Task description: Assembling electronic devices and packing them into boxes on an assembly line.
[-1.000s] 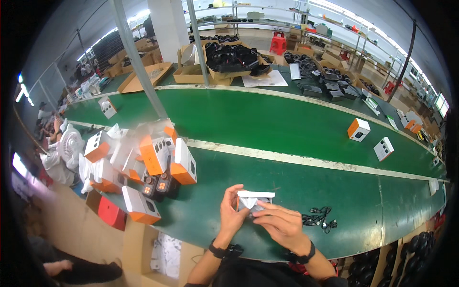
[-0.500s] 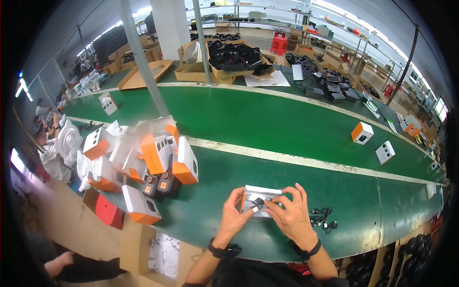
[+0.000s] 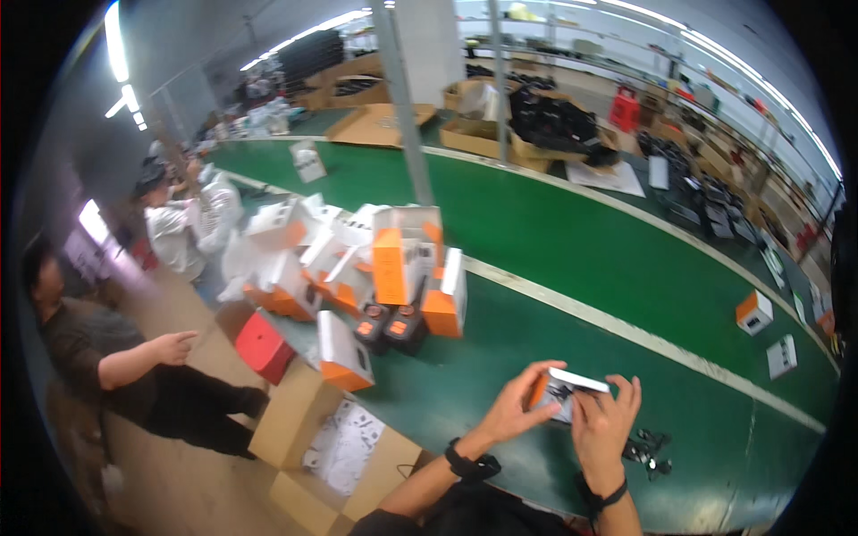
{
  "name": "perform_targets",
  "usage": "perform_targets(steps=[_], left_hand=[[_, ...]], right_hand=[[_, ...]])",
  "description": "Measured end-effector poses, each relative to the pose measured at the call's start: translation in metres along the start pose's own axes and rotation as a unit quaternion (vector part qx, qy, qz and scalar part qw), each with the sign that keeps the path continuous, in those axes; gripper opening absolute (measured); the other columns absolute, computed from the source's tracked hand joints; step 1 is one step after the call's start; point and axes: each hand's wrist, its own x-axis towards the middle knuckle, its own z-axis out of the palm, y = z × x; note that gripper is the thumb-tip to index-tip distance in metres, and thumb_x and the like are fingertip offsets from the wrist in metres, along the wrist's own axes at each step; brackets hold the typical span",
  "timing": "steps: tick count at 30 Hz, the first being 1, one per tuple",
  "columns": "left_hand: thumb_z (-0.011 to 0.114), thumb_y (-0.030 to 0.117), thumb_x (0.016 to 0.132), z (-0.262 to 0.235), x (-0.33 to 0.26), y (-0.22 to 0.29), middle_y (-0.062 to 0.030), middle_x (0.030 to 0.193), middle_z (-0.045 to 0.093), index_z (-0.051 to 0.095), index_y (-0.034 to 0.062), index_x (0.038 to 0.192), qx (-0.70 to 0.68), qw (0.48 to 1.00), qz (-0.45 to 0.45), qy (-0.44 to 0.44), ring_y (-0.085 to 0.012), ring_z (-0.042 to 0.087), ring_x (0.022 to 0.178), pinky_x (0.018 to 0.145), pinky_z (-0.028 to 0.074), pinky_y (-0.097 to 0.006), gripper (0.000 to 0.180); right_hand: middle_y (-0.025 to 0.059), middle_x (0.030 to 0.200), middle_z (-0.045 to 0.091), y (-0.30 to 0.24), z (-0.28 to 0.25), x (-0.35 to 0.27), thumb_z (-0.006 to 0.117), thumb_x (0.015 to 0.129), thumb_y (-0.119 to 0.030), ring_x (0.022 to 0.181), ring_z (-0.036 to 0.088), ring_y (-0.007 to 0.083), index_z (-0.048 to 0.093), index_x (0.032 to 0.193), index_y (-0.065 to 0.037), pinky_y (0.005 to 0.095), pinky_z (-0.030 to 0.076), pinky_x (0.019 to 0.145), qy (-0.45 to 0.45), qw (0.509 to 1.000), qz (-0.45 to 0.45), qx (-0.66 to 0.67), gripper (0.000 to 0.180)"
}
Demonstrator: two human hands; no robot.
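A small white and orange box (image 3: 565, 398) is held above the green bench in front of me, its white lid flap raised. My left hand (image 3: 514, 413) grips its left side, fingers behind and thumb across the front. My right hand (image 3: 604, 425) closes on its right side, with the fingertips at the opening. Dark cable (image 3: 559, 390) shows inside the opening, partly covered by the fingers. Beside my right wrist, several black cables (image 3: 647, 450) lie in a loose pile on the bench.
Several white and orange boxes (image 3: 393, 259) crowd the bench at left, with two black devices (image 3: 405, 329) before them. An open carton (image 3: 299, 411) stands below the bench edge, near a red stool (image 3: 264, 347). A person (image 3: 107, 348) stands at left, one arm extended. Boxes (image 3: 754, 313) sit on the green belt.
My view has swung left, so the scene sits further right and the person at left shows more fully. Both hands stay on the box; my right hand has shifted toward its right side.
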Motion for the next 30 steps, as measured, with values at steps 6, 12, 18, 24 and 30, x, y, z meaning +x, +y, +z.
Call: perform_targets(steps=[6, 12, 18, 24, 30], left_hand=[[0.076, -0.004, 0.100, 0.007, -0.001, -0.018, -0.0077, 0.120, 0.075, 0.067, 0.0008, 0.134, 0.087, 0.986, -0.049, 0.136, -0.0141, 0.071, 0.111, 0.096, 0.059, -0.030, 0.035], [0.077, -0.003, 0.095, 0.025, 0.005, -0.005, -0.0104, 0.118, 0.077, 0.071, 0.0022, 0.130, 0.094, 0.985, -0.038, 0.137, -0.0174, 0.072, 0.114, 0.101, 0.056, -0.033, 0.036], [0.079, 0.001, 0.093, -0.013, -0.003, -0.014, -0.0159, 0.138, 0.072, 0.071, -0.0024, 0.134, -0.039, 0.997, -0.050, 0.034, -0.0248, 0.067, 0.131, 0.114, 0.051, -0.038, 0.042], [0.089, -0.001, 0.079, -0.024, 0.009, 0.000, -0.0174, 0.141, 0.074, 0.085, 0.0094, 0.122, 0.144, 0.985, 0.069, -0.070, -0.0331, 0.071, 0.128, 0.109, 0.056, -0.044, 0.044], [0.100, 0.027, 0.074, -0.035, -0.008, 0.012, -0.0166, 0.149, 0.069, 0.081, 0.0182, 0.135, 0.290, 0.929, 0.191, -0.131, -0.0379, 0.067, 0.128, 0.109, 0.056, -0.049, 0.065]], right_hand=[[0.0133, 0.119, 0.068, -0.010, 0.017, -0.012, 0.087, 0.085, -0.006, 0.122, 0.062, 0.0409, 0.079, 0.112, 0.000, 0.0494, 0.056, 0.102, 0.067, 0.970, 0.084, 0.216, 0.029], [0.0131, 0.127, 0.072, 0.012, 0.010, -0.045, 0.089, 0.080, -0.006, 0.123, 0.066, 0.0374, 0.077, 0.126, 0.000, 0.0460, 0.061, 0.100, 0.019, 0.987, -0.016, 0.156, 0.048], [0.0127, 0.124, 0.070, 0.017, 0.003, -0.039, 0.089, 0.080, -0.006, 0.121, 0.067, 0.0363, 0.076, 0.127, 0.000, 0.0443, 0.062, 0.096, -0.030, 0.984, -0.041, 0.172, 0.049], [0.0193, 0.134, 0.065, 0.025, 0.002, -0.040, 0.091, 0.085, -0.004, 0.104, 0.075, 0.0292, 0.070, 0.139, -0.007, 0.0376, 0.069, 0.083, 0.020, 0.963, 0.052, 0.265, 0.058], [0.0179, 0.142, 0.063, 0.043, -0.001, -0.040, 0.091, 0.082, -0.005, 0.109, 0.074, 0.0304, 0.077, 0.134, -0.008, 0.0394, 0.067, 0.083, -0.066, 0.965, -0.050, 0.250, 0.053]])
